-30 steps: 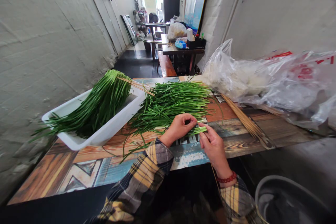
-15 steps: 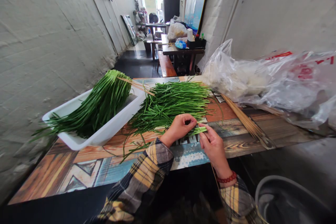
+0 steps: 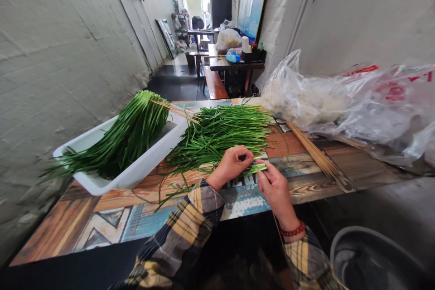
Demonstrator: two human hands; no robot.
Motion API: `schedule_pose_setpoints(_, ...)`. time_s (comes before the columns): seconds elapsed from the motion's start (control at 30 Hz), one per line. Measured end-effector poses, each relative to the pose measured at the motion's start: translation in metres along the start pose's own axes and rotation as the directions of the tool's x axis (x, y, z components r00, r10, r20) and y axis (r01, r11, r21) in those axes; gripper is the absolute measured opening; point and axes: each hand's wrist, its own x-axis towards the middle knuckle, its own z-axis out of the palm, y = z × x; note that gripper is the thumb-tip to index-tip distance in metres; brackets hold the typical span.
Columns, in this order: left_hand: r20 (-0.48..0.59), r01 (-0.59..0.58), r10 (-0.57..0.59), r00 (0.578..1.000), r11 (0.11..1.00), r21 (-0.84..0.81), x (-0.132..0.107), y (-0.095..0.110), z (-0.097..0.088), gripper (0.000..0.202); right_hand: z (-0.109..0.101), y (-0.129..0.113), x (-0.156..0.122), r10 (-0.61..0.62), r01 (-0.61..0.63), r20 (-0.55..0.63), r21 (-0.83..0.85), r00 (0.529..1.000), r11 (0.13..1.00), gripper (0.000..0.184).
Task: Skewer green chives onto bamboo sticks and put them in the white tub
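Observation:
My left hand (image 3: pixel 231 165) is closed round a small bunch of green chives (image 3: pixel 255 168) near the table's front edge. My right hand (image 3: pixel 275 188) pinches the cut ends of that same bunch, and a thin bamboo skewer (image 3: pixel 276 226) runs down past its wrist. Just beyond both hands lies a loose heap of chives (image 3: pixel 220 133) on the table. Left of it, a white plastic tray (image 3: pixel 136 174) holds skewered chives (image 3: pixel 127 138) laid side by side.
A bundle of bamboo skewers (image 3: pixel 319 158) lies to the right of my hands. Clear plastic bags (image 3: pixel 340 102) fill the right side of the patterned table (image 3: pixel 112 217). A grey bucket (image 3: pixel 370 258) stands at bottom right. A wall runs along the left; further tables stand behind.

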Motion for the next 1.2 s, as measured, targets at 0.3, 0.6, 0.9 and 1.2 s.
schedule_pose_setpoints(0.3, 0.03, 0.071, -0.07, 0.997, 0.997, -0.035, -0.0009, 0.0033, 0.0, 0.01, -0.0008, -0.0015, -0.0003, -0.003, 0.003, 0.0, -0.008, 1.0, 1.0, 0.036)
schedule_pose_setpoints(0.6, 0.046, 0.067, -0.068, 0.997, 0.997, 0.028, -0.0018, 0.0023, -0.0005, 0.017, -0.0005, -0.0021, -0.0001, -0.017, 0.017, -0.005, -0.009, 1.0, 1.0, 0.037)
schedule_pose_setpoints(0.9, 0.045, 0.016, -0.019, 0.999, 0.998, 0.061, -0.0017, 0.0013, -0.0012, 0.016, -0.0005, -0.0006, -0.0004, -0.013, 0.013, -0.007, 0.017, 1.0, 1.0, 0.038)
schedule_pose_setpoints(1.2, 0.117, -0.016, 0.01, 0.993, 0.999, 0.046, -0.0016, 0.0014, 0.0001, 0.019, 0.0007, -0.0057, -0.0013, 0.011, -0.01, -0.02, 0.051, 1.0, 0.999, 0.058)
